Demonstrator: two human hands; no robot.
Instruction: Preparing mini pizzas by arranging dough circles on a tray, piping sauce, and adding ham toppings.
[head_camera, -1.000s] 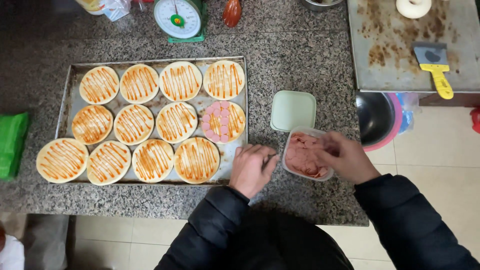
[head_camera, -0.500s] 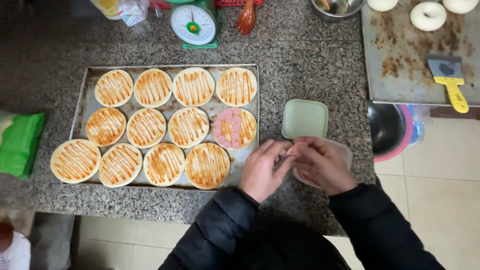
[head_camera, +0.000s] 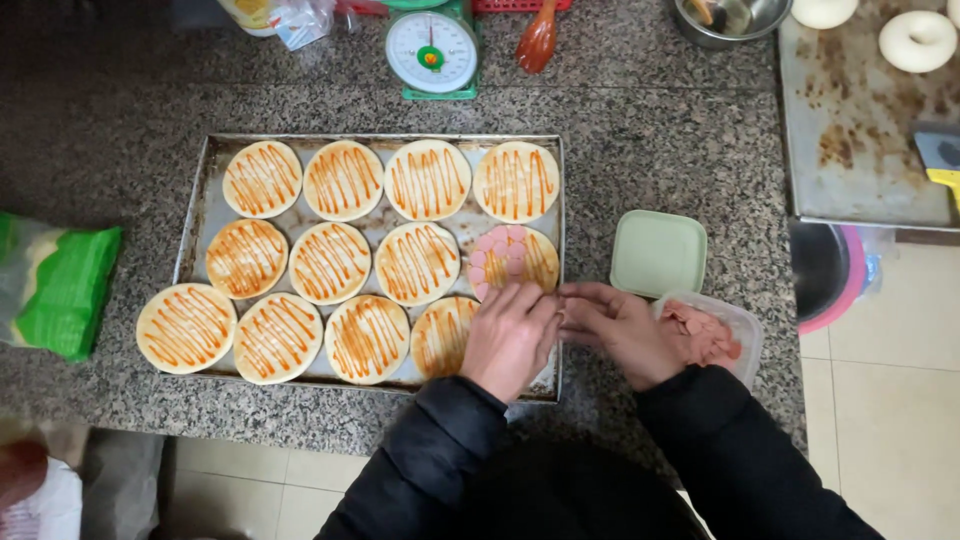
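A metal baking tray (head_camera: 200, 215) holds several round dough bases striped with orange sauce. One base (head_camera: 512, 258) in the middle row at the right is partly covered with pink sausage slices. My left hand (head_camera: 510, 338) lies over the tray's front right corner, its fingers just below that base. My right hand (head_camera: 622, 332) meets it fingertip to fingertip at the tray's right edge, pinched around a bit of pink meat. A clear plastic tub of pink slices (head_camera: 722, 335) sits right behind my right hand. Its pale green lid (head_camera: 657, 253) lies beside it.
A green kitchen scale (head_camera: 432, 50) and an orange spoon (head_camera: 538, 40) stand behind the tray. A green bag (head_camera: 62, 290) lies at the left. At the right are a stained board (head_camera: 850, 140) with dough rings (head_camera: 917, 40) and a metal bowl (head_camera: 818, 270) below the counter edge.
Both hands have moved left from over the plastic tub to the tray's right edge. The tub of slices is now uncovered.
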